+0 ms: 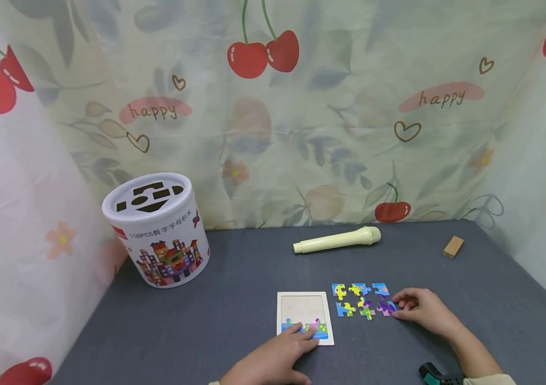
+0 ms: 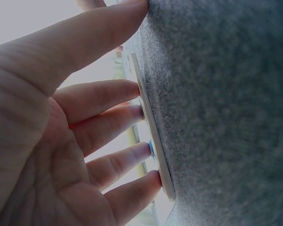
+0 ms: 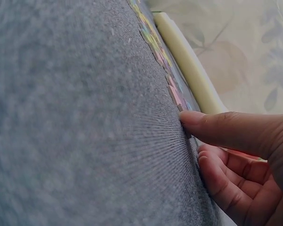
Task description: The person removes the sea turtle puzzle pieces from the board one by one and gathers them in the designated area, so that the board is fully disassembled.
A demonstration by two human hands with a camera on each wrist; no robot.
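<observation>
My left hand rests its fairly straight fingertips on the lower part of a wooden puzzle tray. Joined blue, pink and green pieces fill the tray's bottom strip, partly covered by those fingers; bare wood shows above. To the right of the tray, my right hand pinches the right edge of a purple jigsaw piece between thumb and index finger. That piece lies at the right end of two rows of loose jigsaw pieces, in yellow, blue, green and purple.
Behind the pieces lies a cream toy microphone. A small wooden block is at the far right of the grey table. On the left stands a white block bucket. A black and teal device sits by the right wrist.
</observation>
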